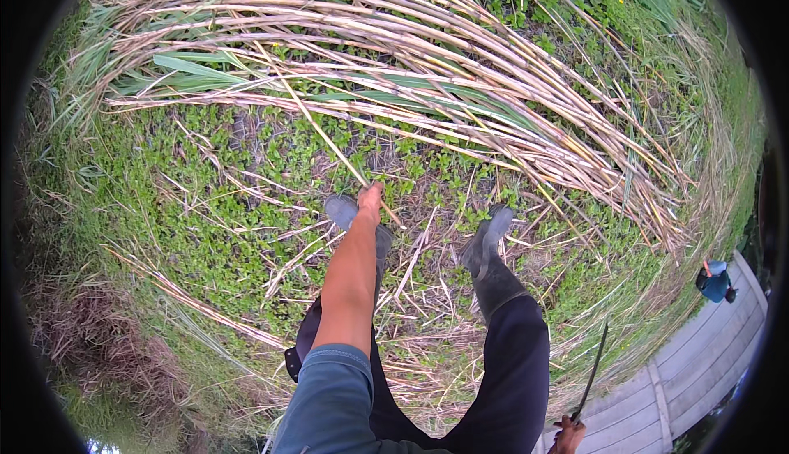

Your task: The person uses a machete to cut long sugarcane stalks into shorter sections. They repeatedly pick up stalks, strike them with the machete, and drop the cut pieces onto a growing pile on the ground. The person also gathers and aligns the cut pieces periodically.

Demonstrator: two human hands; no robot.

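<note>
Green weedy ground is stretching out beneath a heap of cut pale reed stalks [427, 68]. Left fingers [372, 195] are closing tight around one thin yellow-green reed stem [316, 125], which is running up-left toward the heap. Right hand [569, 433], at the lower edge, is gripping a long dark blade [593, 372]. Grey rubber boots [485, 240] are standing just below. Judging by this, pulling the stem free is in hand; steady drawing seems needed.

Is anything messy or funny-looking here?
One thing stands out: a single thin yellow-green reed stalk slants across the big heap of cut pale reed stalks, which all lie the other way. Its lower end is pinched in the left hand. The right hand grips a long dark curved blade.
</note>
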